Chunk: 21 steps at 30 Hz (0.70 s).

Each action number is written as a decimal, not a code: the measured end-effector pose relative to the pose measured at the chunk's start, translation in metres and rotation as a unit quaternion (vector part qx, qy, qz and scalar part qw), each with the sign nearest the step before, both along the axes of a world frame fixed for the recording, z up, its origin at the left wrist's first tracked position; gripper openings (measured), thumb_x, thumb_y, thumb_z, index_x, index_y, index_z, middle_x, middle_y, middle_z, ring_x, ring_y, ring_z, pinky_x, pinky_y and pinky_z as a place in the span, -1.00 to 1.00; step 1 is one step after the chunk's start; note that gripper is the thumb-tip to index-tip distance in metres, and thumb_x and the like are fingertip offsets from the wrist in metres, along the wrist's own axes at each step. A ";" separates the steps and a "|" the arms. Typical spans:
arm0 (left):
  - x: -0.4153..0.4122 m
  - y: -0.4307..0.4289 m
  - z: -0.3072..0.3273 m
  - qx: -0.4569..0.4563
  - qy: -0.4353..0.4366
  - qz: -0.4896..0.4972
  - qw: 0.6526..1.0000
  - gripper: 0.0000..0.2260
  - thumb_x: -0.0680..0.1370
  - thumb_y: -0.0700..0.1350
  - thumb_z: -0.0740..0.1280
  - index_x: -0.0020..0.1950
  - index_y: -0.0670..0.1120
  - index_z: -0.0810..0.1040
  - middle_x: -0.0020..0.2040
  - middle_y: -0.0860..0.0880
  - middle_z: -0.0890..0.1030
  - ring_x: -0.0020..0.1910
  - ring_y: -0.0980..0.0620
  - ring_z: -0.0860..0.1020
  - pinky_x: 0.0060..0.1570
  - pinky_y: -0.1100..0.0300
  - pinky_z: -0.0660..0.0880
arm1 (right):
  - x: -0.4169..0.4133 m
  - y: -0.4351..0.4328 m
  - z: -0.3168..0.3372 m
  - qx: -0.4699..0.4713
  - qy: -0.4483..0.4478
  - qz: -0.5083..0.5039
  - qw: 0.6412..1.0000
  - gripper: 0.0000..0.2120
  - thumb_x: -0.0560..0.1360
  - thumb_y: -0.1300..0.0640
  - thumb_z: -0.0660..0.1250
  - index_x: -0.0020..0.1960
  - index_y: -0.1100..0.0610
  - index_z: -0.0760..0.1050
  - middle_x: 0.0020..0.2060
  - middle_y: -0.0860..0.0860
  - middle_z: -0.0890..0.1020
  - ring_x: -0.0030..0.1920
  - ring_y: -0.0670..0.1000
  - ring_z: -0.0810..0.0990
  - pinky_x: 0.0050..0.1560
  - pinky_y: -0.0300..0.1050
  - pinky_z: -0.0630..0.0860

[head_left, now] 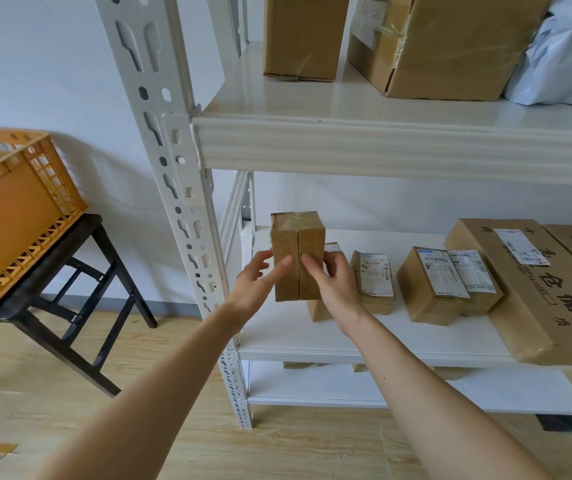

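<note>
Grip from both sides: held a taped brown box upright between the left hand and the right hand. Laid the left fingers over its left edge and front face, and curled the right fingers round its right edge. Had the box at the left end of the middle shelf board; could not tell resting from lifted. Saw no label on the near face, only tape and a centre seam.

Just left of the left hand, met the white slotted post. Above both hands, met the front beam of the upper shelf, with open air between beam and box top. Below the wrists, found a bare strip of board along the front edge.

Behind the right hand, made out a partly hidden parcel. Right of that hand, noted three small parcels with white barcode labels, print too small to read. Farther right, noted a long flat carton overhanging the board's edge, printed with large Chinese characters, 仓储 among them, plus a shipping label.

Well left of the left hand, noted an orange crate on a black stool, with open wooden floor between stool and post.
</note>
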<state>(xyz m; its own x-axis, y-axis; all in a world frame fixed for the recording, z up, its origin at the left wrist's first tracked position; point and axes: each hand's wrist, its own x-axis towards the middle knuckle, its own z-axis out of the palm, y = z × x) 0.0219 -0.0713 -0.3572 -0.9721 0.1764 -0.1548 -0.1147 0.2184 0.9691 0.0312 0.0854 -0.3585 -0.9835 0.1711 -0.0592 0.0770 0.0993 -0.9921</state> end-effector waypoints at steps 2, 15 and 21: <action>0.002 0.001 -0.001 0.021 -0.011 -0.007 1.000 -0.50 0.50 0.23 0.42 0.36 0.22 0.31 0.23 0.10 0.51 0.21 0.17 0.50 0.19 0.28 0.45 | 0.000 -0.002 0.003 -0.026 -0.011 0.002 1.000 -0.67 0.56 -0.08 0.36 0.18 0.11 0.41 0.06 -0.03 0.61 0.06 -0.15 0.57 -0.04 -0.30 0.42; 0.002 0.011 -0.023 0.051 -0.069 0.067 0.994 -0.34 0.42 0.18 0.51 0.40 0.05 0.30 -0.02 -0.10 0.69 0.00 -0.01 0.68 0.25 -0.01 0.54 | 0.007 -0.006 -0.009 -0.017 -0.024 -0.020 0.999 -0.72 0.58 0.00 0.35 0.17 0.17 0.46 -0.09 -0.11 0.59 -0.09 -0.22 0.56 -0.24 -0.49 0.43; 0.000 0.012 -0.022 0.022 -0.113 0.068 0.991 -0.48 0.50 0.29 0.34 0.33 0.03 0.38 0.13 -0.04 0.60 0.09 -0.01 0.57 0.18 0.02 0.48 | 0.005 -0.003 -0.011 -0.022 -0.073 -0.006 0.997 -0.67 0.62 -0.09 0.27 0.21 0.12 0.54 -0.02 -0.10 0.62 -0.02 -0.20 0.57 -0.10 -0.40 0.46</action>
<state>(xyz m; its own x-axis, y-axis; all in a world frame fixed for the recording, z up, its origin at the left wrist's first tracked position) 0.0218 -0.0595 -0.3791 -0.9288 0.0585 -0.3658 -0.3548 0.1443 0.9238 0.0361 0.0828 -0.3693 -0.9617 0.1765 -0.2099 0.2225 0.0549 -0.9734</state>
